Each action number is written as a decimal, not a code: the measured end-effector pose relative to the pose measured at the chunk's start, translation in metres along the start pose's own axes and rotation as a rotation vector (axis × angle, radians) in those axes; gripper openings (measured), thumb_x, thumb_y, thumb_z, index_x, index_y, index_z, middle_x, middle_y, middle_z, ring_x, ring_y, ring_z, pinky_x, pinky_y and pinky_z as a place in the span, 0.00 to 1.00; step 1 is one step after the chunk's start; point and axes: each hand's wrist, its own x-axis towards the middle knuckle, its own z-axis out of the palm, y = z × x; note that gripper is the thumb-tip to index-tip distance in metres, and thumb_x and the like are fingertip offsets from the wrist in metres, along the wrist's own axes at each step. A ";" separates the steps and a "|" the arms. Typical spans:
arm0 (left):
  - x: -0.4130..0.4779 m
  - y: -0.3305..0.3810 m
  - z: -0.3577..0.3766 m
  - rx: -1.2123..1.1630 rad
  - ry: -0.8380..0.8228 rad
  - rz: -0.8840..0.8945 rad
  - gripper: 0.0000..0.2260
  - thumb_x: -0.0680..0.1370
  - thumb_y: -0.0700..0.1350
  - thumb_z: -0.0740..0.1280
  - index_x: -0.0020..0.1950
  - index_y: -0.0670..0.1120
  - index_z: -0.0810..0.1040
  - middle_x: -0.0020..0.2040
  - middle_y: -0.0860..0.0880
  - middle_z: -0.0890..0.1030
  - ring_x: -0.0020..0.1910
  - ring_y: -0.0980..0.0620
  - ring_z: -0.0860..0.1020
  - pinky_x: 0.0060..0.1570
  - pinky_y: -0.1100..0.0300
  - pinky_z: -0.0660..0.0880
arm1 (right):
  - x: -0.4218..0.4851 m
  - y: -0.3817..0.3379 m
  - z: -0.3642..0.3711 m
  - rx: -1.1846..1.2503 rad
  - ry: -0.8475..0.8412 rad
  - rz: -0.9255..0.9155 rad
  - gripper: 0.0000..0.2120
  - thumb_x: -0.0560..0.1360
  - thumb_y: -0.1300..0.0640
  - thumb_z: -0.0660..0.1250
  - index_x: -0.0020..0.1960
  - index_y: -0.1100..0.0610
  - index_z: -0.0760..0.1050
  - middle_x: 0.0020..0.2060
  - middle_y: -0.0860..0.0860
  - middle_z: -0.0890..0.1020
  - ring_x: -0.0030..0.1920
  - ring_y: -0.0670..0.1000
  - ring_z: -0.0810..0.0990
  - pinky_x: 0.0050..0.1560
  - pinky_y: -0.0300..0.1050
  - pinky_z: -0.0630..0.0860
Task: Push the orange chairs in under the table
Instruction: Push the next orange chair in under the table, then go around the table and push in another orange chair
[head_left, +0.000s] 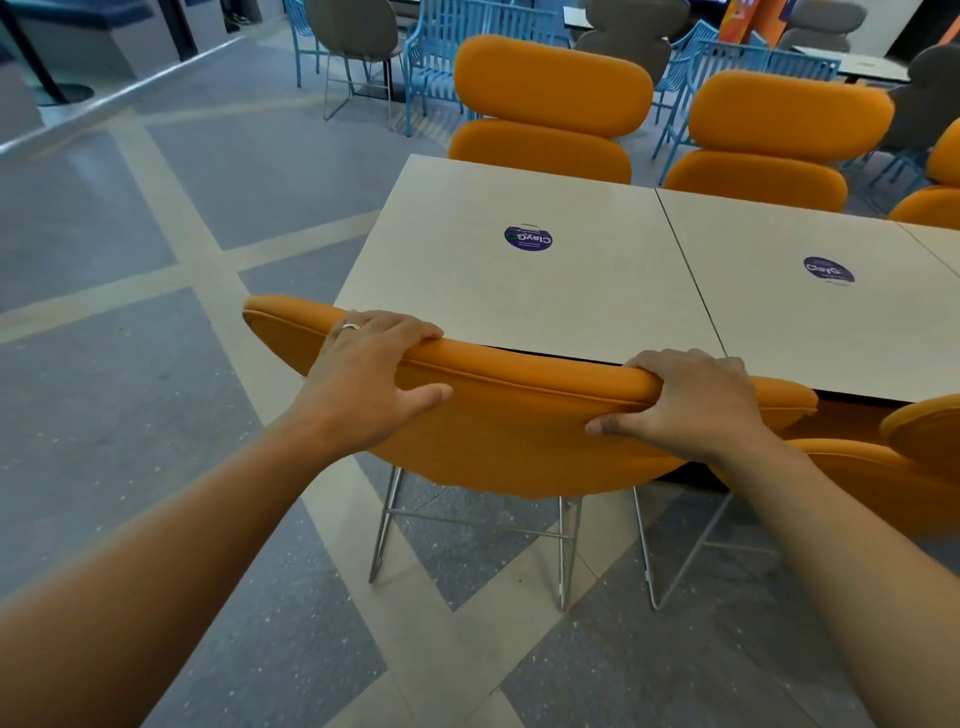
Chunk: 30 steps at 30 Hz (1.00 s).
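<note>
My left hand and right hand both clasp top edge of near orange chair, backrest just beside white table edge, five orange chairs total, two purple stickers.

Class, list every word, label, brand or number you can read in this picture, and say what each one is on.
"ClayG": round purple sticker on the near white table.
"ClayG": second purple sticker on the adjoining table.
Smaller print on both stickers: too small to read.
Orange banner at the far back: too blurred to read.
</note>
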 end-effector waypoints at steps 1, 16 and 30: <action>-0.002 -0.004 -0.005 -0.024 0.035 -0.004 0.24 0.74 0.60 0.68 0.67 0.55 0.72 0.66 0.52 0.75 0.67 0.50 0.69 0.69 0.45 0.62 | 0.000 -0.008 -0.003 0.039 -0.033 -0.018 0.42 0.59 0.17 0.57 0.63 0.42 0.75 0.55 0.45 0.82 0.56 0.52 0.78 0.61 0.57 0.70; -0.035 -0.157 -0.096 -0.092 0.153 -0.190 0.14 0.74 0.55 0.71 0.56 0.50 0.81 0.55 0.50 0.83 0.56 0.51 0.78 0.58 0.52 0.74 | 0.049 -0.213 -0.011 0.450 0.025 -0.264 0.23 0.76 0.38 0.68 0.68 0.45 0.75 0.61 0.44 0.80 0.55 0.47 0.78 0.53 0.44 0.77; -0.042 -0.290 -0.144 -0.076 0.081 -0.356 0.14 0.74 0.55 0.70 0.56 0.51 0.80 0.54 0.51 0.82 0.56 0.50 0.78 0.53 0.55 0.71 | 0.156 -0.340 -0.014 0.396 -0.054 -0.385 0.16 0.81 0.47 0.65 0.66 0.50 0.77 0.61 0.50 0.81 0.56 0.50 0.77 0.56 0.46 0.74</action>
